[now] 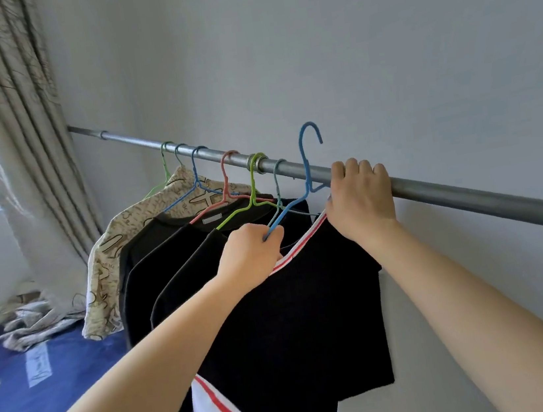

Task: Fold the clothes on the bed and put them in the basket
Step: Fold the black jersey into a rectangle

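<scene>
Black shirt (310,304) hangs below left hand (252,253) gripping hanger (305,166).

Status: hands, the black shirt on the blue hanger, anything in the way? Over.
Left hand grips blue hanger, hook lifted above rail. Right hand fingers curled over rail. Black shirt on hanger. Neighbouring hung clothes close on left.

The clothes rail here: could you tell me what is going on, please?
A person seems to be taking a black garment with red-and-white trim off the rail. The left hand grips its blue hanger, whose hook is clear above the rail. The right hand, fingers curled, is at the garment's collar beside the rail; what it holds is hidden. Other tops hang along it, above the bed.
</scene>
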Tool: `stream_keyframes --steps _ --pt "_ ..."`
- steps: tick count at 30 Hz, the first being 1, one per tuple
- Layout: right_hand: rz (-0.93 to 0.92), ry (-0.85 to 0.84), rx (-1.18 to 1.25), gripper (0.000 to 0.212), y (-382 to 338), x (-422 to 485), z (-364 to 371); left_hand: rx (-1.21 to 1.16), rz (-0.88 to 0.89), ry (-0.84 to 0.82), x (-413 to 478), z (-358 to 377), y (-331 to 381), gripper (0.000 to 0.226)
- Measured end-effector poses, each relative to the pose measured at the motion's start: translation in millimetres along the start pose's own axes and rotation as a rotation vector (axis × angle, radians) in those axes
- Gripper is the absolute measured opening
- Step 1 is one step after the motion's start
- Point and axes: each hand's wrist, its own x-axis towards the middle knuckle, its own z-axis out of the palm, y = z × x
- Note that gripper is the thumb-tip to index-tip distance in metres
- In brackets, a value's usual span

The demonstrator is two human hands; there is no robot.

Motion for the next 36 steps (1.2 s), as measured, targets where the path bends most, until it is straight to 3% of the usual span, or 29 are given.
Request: stream_keyframes --steps 2,6,9,14,17,20,25,30,32,36 --pt "0.022 0.078 0.161 0.034 -2 -6 2 -0.038 -0.054 -0.053 -14 -4 -5 0.040" --pt "-0.002 0.234 0.795 0.018 -32 -41 -3 -0.138 -0.168 -0.036 -41 -19 -25 0.036" --pt "0.017 -0.060 1.233 0.019 -67 -70 -19 -0.149 -0.209 -0.056 -63 -43 -42 0.032" --pt "0.347 -0.551 1.939 0.018 -129 -85 -67 -0.179 -0.274 -0.042 -112 -101 -72 0.029" --pt "0.432 -0.898 2.322 0.009 -167 -96 -107 -0.171 -0.320 -0.042 -147 -141 -96 0.029" --pt "0.383 -1.021 2.355 0.012 -209 -112 -145 -0.231 -0.344 -0.096 -185 -180 -119 0.035" --pt "0.331 -1.090 2.388 0.021 -296 -155 -225 -0.398 -0.392 -0.138 -276 -266 -154 0.036" --pt "0.144 -1.110 2.315 0.027 -376 -211 -321 -0.511 -0.421 -0.203 -370 -347 -193 0.039" --pt "0.061 -1.142 2.276 0.027 -406 -229 -356 -0.518 -0.471 -0.156 -403 -375 -203 0.035" --pt "-0.135 -1.188 2.167 0.031 -460 -253 -419 -0.276 -0.567 0.157 -449 -416 -232 0.023"
